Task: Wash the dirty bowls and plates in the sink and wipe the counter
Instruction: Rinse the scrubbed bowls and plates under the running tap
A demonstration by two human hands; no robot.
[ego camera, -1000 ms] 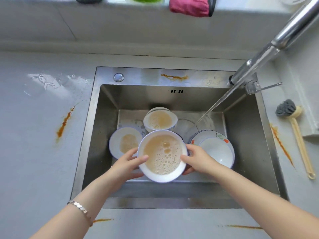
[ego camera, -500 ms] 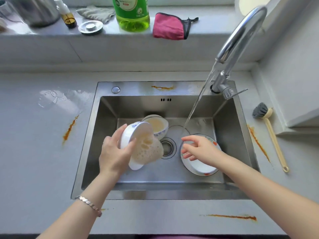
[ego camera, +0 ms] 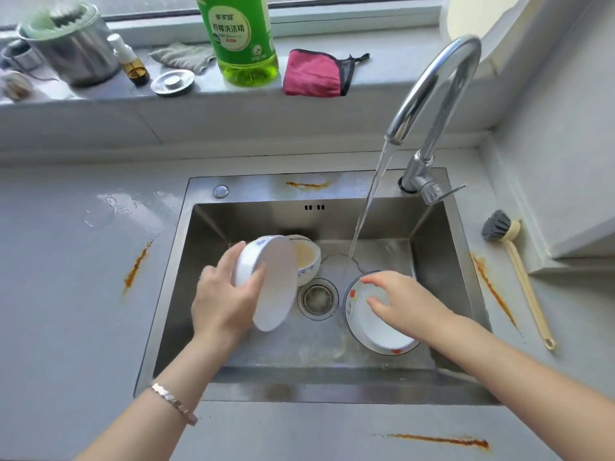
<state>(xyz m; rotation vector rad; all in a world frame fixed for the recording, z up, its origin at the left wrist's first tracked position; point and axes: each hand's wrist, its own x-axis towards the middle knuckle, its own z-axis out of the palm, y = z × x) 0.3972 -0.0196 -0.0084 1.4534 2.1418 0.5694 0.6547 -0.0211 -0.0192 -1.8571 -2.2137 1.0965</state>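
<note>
While the left hand [ego camera: 226, 296] clasps the bowl [ego camera: 279, 287], its mouth faces right; right hand [ego camera: 404, 304] splayed.

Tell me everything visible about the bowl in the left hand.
The bowl looks like glazed white ceramic with blue markings on its outer wall. It is tipped on its side above the sink's left half, its mouth turned toward the drain, the inside empty. The left hand grips its underside and rim. Whether it touches the bowl behind is unclear.

Brushed stainless-steel sink [ego camera: 253, 188], polished chrome faucet [ego camera: 422, 78], glossy glazed ceramic bowl [ego camera: 276, 284], smooth matt desk [ego camera: 66, 311], soft-napped pink cloth [ego camera: 312, 74].
</note>
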